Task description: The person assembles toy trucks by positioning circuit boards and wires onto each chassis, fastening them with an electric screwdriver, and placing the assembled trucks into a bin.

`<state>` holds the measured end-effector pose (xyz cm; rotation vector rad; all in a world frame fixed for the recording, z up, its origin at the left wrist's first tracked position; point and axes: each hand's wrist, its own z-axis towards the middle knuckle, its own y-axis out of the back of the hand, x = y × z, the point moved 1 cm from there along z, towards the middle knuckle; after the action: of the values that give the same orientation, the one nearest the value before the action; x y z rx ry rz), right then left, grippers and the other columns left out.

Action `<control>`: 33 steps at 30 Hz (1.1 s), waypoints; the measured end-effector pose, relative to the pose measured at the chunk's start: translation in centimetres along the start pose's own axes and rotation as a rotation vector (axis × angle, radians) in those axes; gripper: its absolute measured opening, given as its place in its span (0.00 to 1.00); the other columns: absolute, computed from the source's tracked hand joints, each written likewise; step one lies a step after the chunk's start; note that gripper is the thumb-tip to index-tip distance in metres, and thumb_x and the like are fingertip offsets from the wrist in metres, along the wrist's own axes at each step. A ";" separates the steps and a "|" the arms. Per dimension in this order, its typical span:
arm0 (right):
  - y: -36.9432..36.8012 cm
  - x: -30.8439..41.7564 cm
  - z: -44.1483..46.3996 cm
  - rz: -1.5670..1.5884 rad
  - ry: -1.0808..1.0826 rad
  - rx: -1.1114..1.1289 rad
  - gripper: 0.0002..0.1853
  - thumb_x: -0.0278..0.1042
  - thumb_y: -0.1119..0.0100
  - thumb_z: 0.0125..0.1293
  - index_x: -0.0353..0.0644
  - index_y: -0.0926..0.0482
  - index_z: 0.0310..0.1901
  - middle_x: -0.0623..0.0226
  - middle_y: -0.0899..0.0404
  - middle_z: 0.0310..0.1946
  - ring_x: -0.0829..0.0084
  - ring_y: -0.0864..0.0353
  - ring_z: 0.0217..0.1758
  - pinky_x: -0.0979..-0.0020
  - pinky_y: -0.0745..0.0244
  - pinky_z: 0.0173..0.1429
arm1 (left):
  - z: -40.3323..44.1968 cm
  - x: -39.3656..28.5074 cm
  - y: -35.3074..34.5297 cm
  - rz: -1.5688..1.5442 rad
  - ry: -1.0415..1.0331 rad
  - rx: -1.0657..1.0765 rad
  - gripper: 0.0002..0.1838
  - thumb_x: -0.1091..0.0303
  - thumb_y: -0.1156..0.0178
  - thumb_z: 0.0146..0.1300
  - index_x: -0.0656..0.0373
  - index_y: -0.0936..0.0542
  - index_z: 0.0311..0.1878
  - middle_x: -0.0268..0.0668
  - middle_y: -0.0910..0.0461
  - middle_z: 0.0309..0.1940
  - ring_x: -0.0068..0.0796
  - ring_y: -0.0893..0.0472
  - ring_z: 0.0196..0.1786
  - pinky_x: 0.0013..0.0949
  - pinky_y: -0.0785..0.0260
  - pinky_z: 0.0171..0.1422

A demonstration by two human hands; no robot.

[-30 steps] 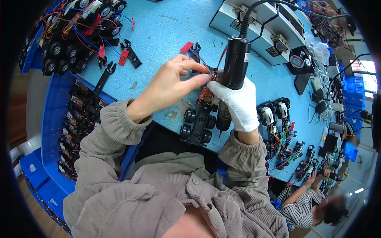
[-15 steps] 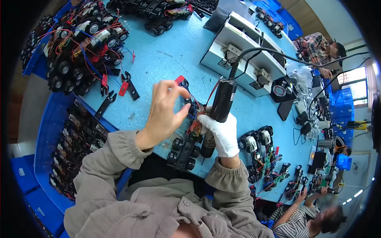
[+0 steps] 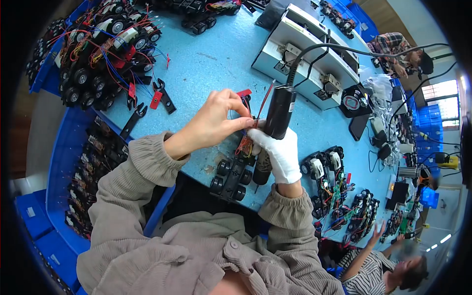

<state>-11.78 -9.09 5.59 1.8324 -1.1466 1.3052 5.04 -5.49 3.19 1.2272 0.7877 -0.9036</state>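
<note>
A black electric screwdriver (image 3: 281,110) is gripped in my gloved right hand (image 3: 281,157), its cord end up and its thin bit pointing down toward the table's front edge. Beside it lies a black toy car chassis (image 3: 231,179) with wheels and a bundle of thin red and yellow wires (image 3: 244,146). My bare left hand (image 3: 216,120) has thumb and forefinger pinched at the wires by the right fingertips. A red wire (image 3: 265,101) sticks up from there. The left fingers partly cover the chassis's far end, where a red piece (image 3: 244,93) shows.
Wheeled chassis are piled (image 3: 93,64) at the left, above a blue bin (image 3: 64,167) of parts. Black fork-shaped pieces (image 3: 132,123) lie nearby. A white metal box (image 3: 300,64) stands behind. More wired chassis (image 3: 324,182) are at right, near a co-worker in stripes (image 3: 368,273).
My left hand has come down and right, its open fingers closing in a pinch at the wires. The screwdriver stays in my right hand. The striped co-worker's hand has shifted.
</note>
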 end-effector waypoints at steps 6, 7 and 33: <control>0.0 -0.4 -0.2 0.038 0.043 -0.093 0.13 0.27 0.34 0.50 0.33 0.23 0.38 0.69 0.23 0.23 0.82 0.26 0.20 0.81 0.33 0.25 | -1.6 -1.3 1.7 -0.024 0.166 -0.034 0.09 0.63 0.34 0.53 0.57 0.18 0.30 0.33 0.25 0.39 0.26 0.29 0.45 0.30 0.37 0.48; 0.2 -0.4 -0.2 0.049 0.021 -0.098 0.14 0.27 0.33 0.51 0.33 0.23 0.39 0.68 0.23 0.23 0.82 0.26 0.20 0.81 0.33 0.25 | -2.1 -1.7 2.3 -0.088 0.277 0.021 0.08 0.63 0.36 0.56 0.58 0.20 0.33 0.32 0.23 0.39 0.21 0.27 0.41 0.27 0.36 0.44; 5.3 -1.6 -5.9 0.409 0.632 -0.181 0.42 0.68 0.52 0.59 0.30 0.35 0.56 0.70 0.28 0.22 0.78 0.28 0.19 0.74 0.31 0.25 | -7.3 -1.2 0.6 -0.912 0.605 0.495 0.13 0.73 0.38 0.57 0.69 0.22 0.44 0.41 0.19 0.34 0.24 0.19 0.36 0.23 0.28 0.40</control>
<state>-19.25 -5.95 5.98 0.9606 -1.2490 1.7681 4.92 1.95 3.26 1.6237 1.7649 -1.5459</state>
